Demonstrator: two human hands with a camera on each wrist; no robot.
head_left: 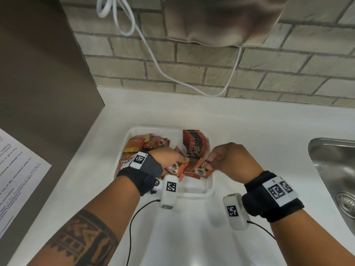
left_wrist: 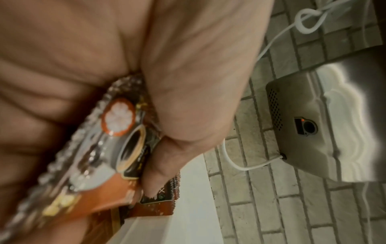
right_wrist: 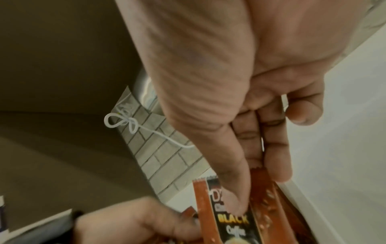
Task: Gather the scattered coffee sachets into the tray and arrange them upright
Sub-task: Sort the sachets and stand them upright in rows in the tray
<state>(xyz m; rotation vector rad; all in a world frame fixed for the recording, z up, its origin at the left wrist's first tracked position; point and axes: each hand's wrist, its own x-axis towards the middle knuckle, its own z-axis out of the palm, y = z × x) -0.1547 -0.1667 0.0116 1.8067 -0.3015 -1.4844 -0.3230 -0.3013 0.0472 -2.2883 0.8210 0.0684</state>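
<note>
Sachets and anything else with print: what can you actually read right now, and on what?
"BLACK": sachet pinched by the right hand.
"Coffee", partly legible, under it on the same sachet.
"D" plus a cut-off letter above "BLACK": brand, not readable in full.
Sachet gripped by the left hand: cup picture, print blurred.
Upright row of sachets in the tray: too small.
Paper sheet at left: blurred.
Square markers on the wristbands: patterns, no words.

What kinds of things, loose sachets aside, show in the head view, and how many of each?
Tray: 1
Sink: 1
Printed sheet: 1
White cable: 1
Wall unit: 1
Hands holding sachets: 2, left hand and right hand
Total: 7
The sachets overlap too much to count.
</note>
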